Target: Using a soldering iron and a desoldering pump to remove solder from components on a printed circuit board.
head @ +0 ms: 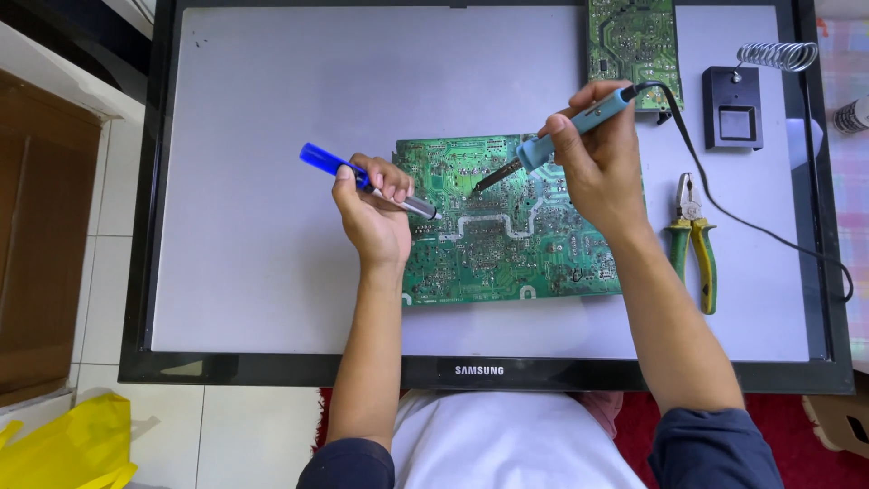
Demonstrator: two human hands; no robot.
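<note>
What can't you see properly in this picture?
All in the head view:
- Green circuit board: the right hand and left hand cover parts of it; its tiny parts are too small to tell.
- Second circuit board: cut off by the top edge.
- Soldering iron: whether its tip touches the board is too small to tell.
- Blue tool: its middle is hidden by the left hand's fingers.

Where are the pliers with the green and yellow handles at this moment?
In the head view, the pliers lie on the grey panel, right of the large green circuit board and the right hand, below the black soldering iron stand.
</note>
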